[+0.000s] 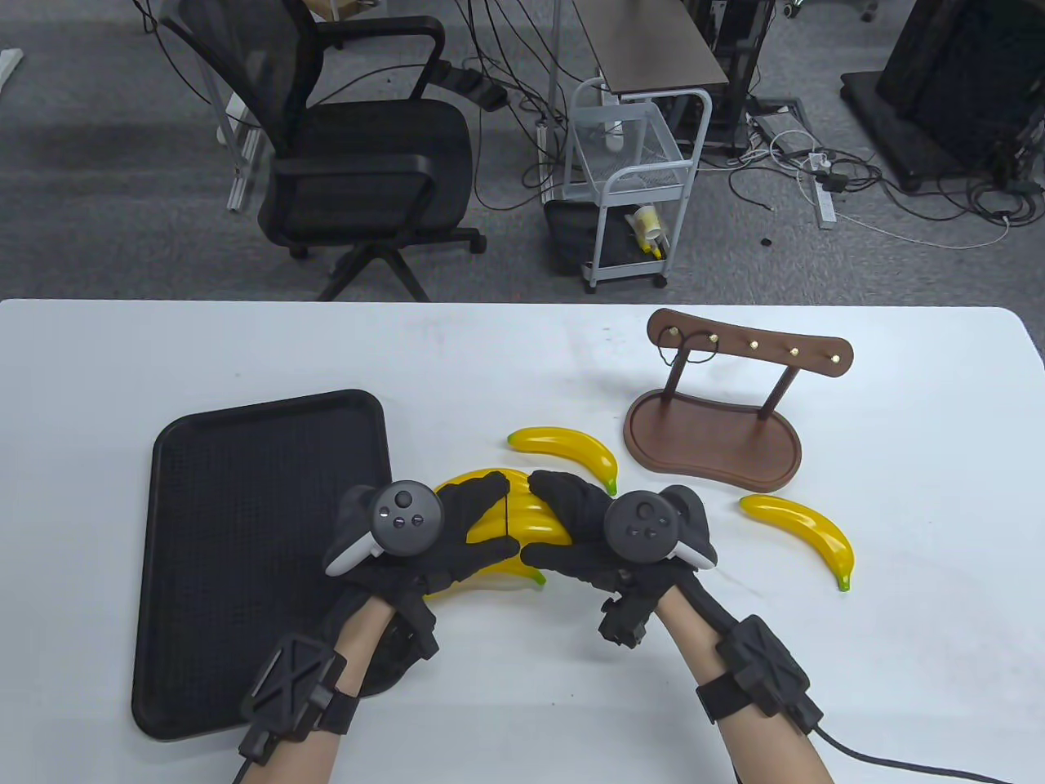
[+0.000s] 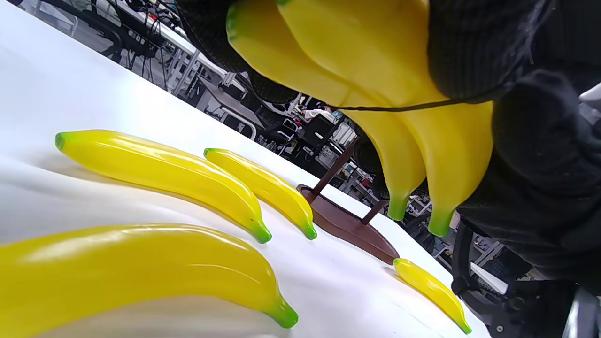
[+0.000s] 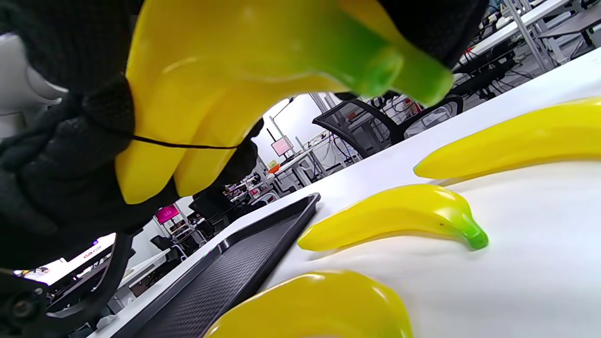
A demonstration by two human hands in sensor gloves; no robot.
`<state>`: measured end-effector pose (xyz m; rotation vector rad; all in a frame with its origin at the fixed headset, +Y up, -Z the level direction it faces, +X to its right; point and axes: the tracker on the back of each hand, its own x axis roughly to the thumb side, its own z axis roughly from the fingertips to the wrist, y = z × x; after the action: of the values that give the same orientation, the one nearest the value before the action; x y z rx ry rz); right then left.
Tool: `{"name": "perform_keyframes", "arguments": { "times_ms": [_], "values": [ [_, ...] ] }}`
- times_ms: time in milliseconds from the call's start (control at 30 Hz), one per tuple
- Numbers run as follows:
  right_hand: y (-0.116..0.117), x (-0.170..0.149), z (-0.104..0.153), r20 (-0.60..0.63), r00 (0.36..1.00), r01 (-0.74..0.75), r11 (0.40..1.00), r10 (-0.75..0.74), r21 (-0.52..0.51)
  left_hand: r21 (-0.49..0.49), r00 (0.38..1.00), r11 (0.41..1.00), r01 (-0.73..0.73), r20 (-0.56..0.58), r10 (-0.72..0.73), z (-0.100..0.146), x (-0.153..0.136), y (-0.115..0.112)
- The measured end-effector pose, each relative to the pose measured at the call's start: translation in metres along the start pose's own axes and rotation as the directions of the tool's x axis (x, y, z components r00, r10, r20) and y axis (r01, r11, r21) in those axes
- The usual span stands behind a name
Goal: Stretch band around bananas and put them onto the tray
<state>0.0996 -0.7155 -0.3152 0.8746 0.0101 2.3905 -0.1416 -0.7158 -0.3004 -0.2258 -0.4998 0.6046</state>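
I am holding both forearms in from the near edge, wrists angled inward. My left hand is curling its fingers around the bunch of bananas from the left, and my right hand is gripping it from the right, fingertips nearly meeting on top.

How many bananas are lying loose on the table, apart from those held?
4: one nearest the left wrist camera, two side by side beyond it, one past the wooden stand. Others may hide under the left hand or right hand.
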Motion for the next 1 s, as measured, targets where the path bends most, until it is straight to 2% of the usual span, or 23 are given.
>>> {"name": "perform_keyframes", "arguments": {
  "times_ms": [533,800,1000],
  "values": [
    [0.010,0.012,0.000,-0.022,0.985,-0.169,0.983,0.168,-0.071,0.035,0.995,0.995,0.093,-0.042,-0.092,-0.001,0.007,-0.006],
    [0.010,0.011,0.001,-0.017,0.990,-0.138,0.987,0.137,-0.087,0.037,0.995,0.995,0.095,-0.042,-0.093,-0.001,0.008,-0.006],
    [0.009,0.003,0.001,0.007,0.999,-0.043,0.995,0.044,-0.095,0.042,0.996,0.995,0.087,-0.027,-0.086,0.000,0.006,-0.003]
  ]
}}
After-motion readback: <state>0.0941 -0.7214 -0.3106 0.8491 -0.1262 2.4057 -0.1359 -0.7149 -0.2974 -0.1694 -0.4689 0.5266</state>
